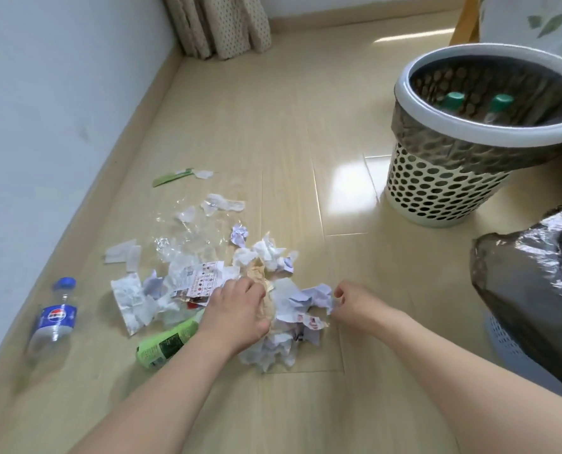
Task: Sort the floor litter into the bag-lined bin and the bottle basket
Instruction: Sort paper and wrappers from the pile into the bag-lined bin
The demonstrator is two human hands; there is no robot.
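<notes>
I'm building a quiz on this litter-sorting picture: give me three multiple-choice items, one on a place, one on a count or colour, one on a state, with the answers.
1. Where does the blue-capped bottle lie?
A. On the floor near the left wall
B. Inside the perforated basket
C. In the right hand

2. How many green caps show inside the perforated basket?
A. None
B. Two
C. Five

3. What is the right hand doing?
A. Resting flat on the floor
B. Pinching crumpled paper
C. Holding a bottle

Answers:
1 A: it lies alone on the boards by the skirting, left of the paper pile.
2 B: two green caps stand side by side inside the liner.
3 B: its fingertips close on the edge of a crumpled sheet in the pile.
</notes>
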